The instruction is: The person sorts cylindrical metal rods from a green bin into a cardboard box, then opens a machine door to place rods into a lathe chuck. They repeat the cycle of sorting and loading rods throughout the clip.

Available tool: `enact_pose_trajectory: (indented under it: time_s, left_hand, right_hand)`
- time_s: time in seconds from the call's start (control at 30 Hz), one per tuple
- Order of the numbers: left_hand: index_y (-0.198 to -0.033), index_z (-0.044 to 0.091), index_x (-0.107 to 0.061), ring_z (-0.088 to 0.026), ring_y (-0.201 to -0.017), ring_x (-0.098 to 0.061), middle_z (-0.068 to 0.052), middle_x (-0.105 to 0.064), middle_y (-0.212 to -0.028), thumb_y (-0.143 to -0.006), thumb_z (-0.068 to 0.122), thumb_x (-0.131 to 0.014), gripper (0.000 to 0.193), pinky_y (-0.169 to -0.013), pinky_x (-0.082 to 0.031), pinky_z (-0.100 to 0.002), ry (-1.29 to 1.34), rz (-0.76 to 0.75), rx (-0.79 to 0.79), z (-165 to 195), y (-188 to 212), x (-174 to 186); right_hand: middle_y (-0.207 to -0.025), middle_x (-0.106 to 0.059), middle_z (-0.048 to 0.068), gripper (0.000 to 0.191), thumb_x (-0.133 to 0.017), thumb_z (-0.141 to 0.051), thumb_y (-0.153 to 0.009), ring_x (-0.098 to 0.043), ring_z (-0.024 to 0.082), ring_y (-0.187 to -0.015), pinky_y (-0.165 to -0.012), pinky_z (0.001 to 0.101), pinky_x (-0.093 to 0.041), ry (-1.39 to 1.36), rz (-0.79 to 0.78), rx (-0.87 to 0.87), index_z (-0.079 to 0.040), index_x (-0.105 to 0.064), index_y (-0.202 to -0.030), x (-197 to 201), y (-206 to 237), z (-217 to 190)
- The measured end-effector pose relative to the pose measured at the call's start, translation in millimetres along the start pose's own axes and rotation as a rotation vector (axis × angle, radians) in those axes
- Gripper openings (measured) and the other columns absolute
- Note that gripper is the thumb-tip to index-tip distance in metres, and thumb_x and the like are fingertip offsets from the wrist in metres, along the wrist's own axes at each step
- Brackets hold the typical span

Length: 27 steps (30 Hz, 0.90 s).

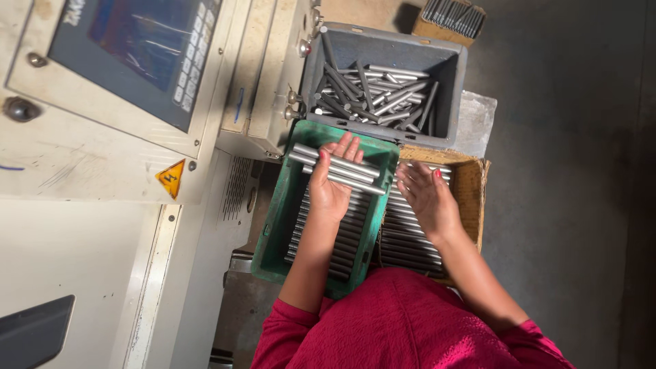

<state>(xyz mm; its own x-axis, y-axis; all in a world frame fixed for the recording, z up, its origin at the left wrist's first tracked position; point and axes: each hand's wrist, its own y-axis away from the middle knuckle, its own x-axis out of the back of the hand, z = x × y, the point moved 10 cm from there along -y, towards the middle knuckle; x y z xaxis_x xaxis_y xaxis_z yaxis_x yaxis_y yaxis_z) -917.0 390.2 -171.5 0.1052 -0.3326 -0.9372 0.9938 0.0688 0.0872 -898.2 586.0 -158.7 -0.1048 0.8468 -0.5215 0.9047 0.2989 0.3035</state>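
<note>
My left hand (330,186) is over the green plastic crate (276,225), with a few long grey metal rods (338,171) lying across its fingers. More rods lie side by side in rows in the crate beneath it. My right hand (427,197) hovers with fingers spread over a brown box (473,188) that holds rows of the same rods. It holds nothing. Both sleeves are red.
A grey bin (454,82) of jumbled rods stands just beyond the crate. A beige machine cabinet with a control panel and screen (137,55) fills the left side, with a yellow warning sign (171,178). Another small box of rods (452,17) sits at the top, on a grey concrete floor.
</note>
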Motion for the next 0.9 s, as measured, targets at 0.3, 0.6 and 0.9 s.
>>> enact_pose_trajectory:
  time_s: [0.3, 0.6, 0.9]
  left_hand:
    - [-0.153, 0.017, -0.034, -0.036, -0.146, -0.043, -0.017, -0.047, -0.153, -0.101, 0.034, -0.064, 0.062, -0.123, -0.035, -0.05, -0.042, -0.007, -0.021, -4, 12, -27]
    - [-0.164, 0.015, -0.023, -0.032, -0.145, -0.044, -0.016, -0.045, -0.154, -0.099, 0.027, -0.063, 0.078, -0.121, -0.036, -0.047, 0.01, 0.171, -0.058, 44, -2, 11]
    - [-0.163, 0.015, -0.026, -0.031, -0.145, -0.043, -0.017, -0.044, -0.155, -0.096, 0.025, -0.062, 0.076, -0.121, -0.033, -0.046, 0.034, 0.154, -0.005, 44, -5, 13]
  right_hand:
    - [-0.166, -0.033, 0.02, 0.07, -0.035, -0.057, -0.106, -0.027, 0.034, -0.156, -0.127, 0.0472, -0.021, -0.114, 0.122, 0.238, -0.012, -0.031, -0.16, -65, -47, 37]
    - [-0.116, -0.071, 0.02, 0.044, -0.055, -0.042, -0.1, -0.066, 0.037, -0.108, -0.097, 0.0503, -0.05, 1.407, 0.063, 0.585, -0.009, -0.074, -0.12, -80, -153, -72]
    - [-0.121, -0.07, 0.017, 0.049, -0.068, -0.054, -0.085, -0.066, 0.035, -0.116, -0.1, 0.0471, -0.051, 1.898, 0.106, -0.268, -0.013, -0.077, -0.11, -27, -287, -32]
